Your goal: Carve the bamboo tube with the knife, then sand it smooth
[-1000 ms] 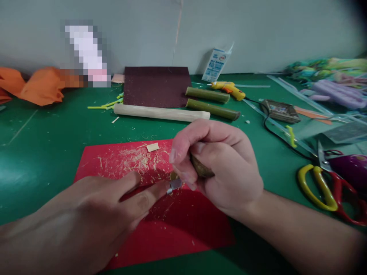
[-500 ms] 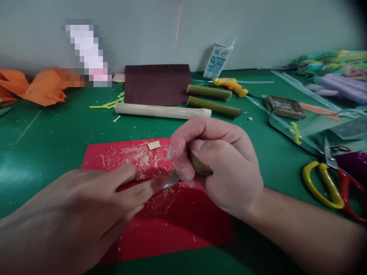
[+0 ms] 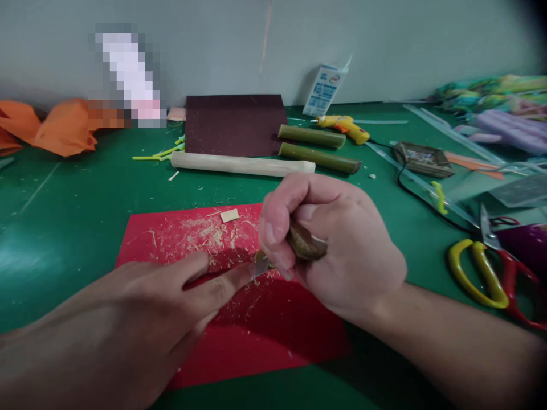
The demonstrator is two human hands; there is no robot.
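From here I see the right hand (image 3: 346,245), curled round a bamboo piece (image 3: 306,242), has slid right; the blade (image 3: 261,264) pinched in the left hand (image 3: 162,302) maybe meets a new spot.

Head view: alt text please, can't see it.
The left hand holds a blade close to a brown piece gripped in the right hand, above red paper strewn with shavings. Behind lie a pale stick and two bamboo pieces.

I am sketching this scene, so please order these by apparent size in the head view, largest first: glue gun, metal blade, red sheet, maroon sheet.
1. Red sheet, partly hidden
2. Maroon sheet
3. Glue gun
4. Metal blade, visible part only
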